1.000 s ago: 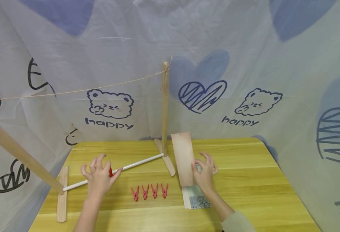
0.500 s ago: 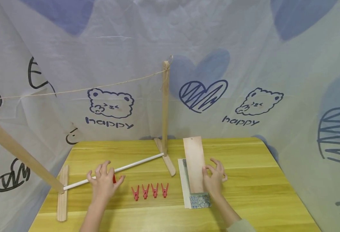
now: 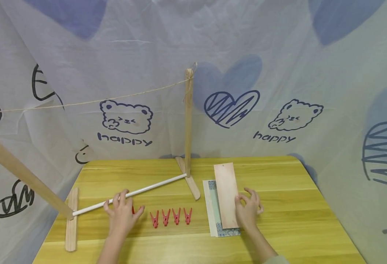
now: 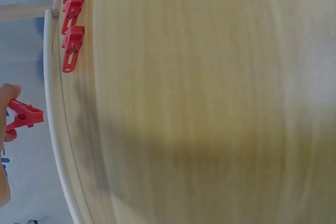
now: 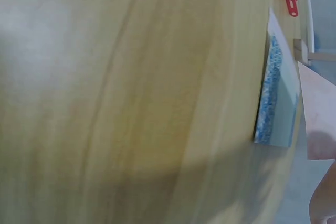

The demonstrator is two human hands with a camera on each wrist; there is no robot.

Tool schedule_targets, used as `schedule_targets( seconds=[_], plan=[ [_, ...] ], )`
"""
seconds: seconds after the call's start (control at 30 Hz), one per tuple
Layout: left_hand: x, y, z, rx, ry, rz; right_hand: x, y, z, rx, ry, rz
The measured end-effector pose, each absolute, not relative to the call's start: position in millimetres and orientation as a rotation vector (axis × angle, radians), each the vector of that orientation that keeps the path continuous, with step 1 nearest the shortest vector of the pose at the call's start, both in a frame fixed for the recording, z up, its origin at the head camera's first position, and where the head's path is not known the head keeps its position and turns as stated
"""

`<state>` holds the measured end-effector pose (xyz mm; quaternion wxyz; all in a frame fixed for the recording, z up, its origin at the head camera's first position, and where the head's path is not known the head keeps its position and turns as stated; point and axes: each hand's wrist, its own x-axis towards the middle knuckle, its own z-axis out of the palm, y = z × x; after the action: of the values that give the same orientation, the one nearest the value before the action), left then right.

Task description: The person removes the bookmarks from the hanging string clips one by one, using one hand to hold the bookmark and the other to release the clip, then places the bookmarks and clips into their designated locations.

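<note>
My left hand [image 3: 121, 212] pinches a red clothespin [image 4: 26, 115] between thumb and finger, in front of the white rod; in the head view the hand mostly hides it. My right hand [image 3: 248, 209] grips the right edge of a long, pale pink card [image 3: 226, 194] with a small hole at its top. The card is above a stack of cards: a blue-patterned card [image 5: 270, 93] with a pale green middle and a whitish card [image 3: 211, 212] beneath it. Several red clothespins [image 3: 176, 216] lie in a row on the table between my hands.
A wooden post [image 3: 188, 124] and a nearer wooden post [image 3: 25, 176] stand on flat wooden feet, joined low by a white rod [image 3: 157, 186]. Thin twine [image 3: 114, 99] runs between them. A printed cloth [image 3: 180, 36] hangs around the yellow wood-grain table [image 3: 289, 220].
My right hand has moved right and down with the pink card, uncovering more of the stack. My left hand has shifted slightly right and towards me, with the clothespin still in its fingers.
</note>
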<state>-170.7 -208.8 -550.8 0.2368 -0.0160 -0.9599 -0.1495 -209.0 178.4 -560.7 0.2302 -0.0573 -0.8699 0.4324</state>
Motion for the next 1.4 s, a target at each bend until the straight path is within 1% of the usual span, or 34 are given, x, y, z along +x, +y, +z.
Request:
schedule_targets(
  seconds=[0.8,1.4],
  plan=[
    [-166.1,-204.6,-573.4,0.064,-2.773,-0.426,-198.5,180.1,-589.6,-0.288,-2.517,1.208],
    [-160.2,-202.3,-576.7,0.109,-2.866,-0.439,-199.9,180.4,-596.9,-0.332,-2.607,1.187]
  ],
)
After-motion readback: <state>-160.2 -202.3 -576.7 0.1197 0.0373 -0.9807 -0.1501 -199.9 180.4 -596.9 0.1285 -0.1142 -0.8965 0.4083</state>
